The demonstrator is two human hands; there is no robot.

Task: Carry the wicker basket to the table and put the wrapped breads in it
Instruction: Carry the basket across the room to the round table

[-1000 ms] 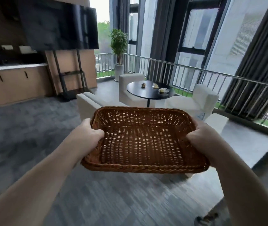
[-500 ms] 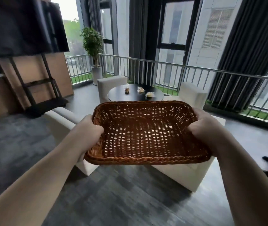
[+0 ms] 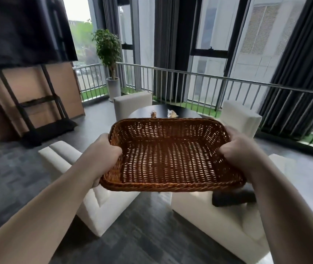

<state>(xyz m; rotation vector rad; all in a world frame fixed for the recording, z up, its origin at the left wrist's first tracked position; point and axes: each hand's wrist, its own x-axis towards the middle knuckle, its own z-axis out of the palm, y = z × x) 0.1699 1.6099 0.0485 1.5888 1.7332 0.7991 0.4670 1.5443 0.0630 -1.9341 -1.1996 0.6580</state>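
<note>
I hold a shallow brown wicker basket (image 3: 171, 157) level in front of me, and nothing lies in it. My left hand (image 3: 102, 149) grips its left rim and my right hand (image 3: 237, 147) grips its right rim. Just beyond the basket's far rim stands a round black table (image 3: 184, 112). Two wrapped breads show on it, one (image 3: 153, 114) to the left and one (image 3: 172, 113) to the right. The basket hides the near part of the table.
White armchairs ring the table: one near left (image 3: 70, 159), one near right (image 3: 228, 225), one far left (image 3: 131, 101), one far right (image 3: 239, 115). A gap of dark floor (image 3: 152, 216) runs between the near chairs. Behind are a metal railing (image 3: 247, 82), a potted plant (image 3: 110, 54) and a TV stand (image 3: 37, 103).
The table and chairs have come much closer and now sit right behind the basket. The third bread is now hidden by the basket. My grip on both rims is unchanged.
</note>
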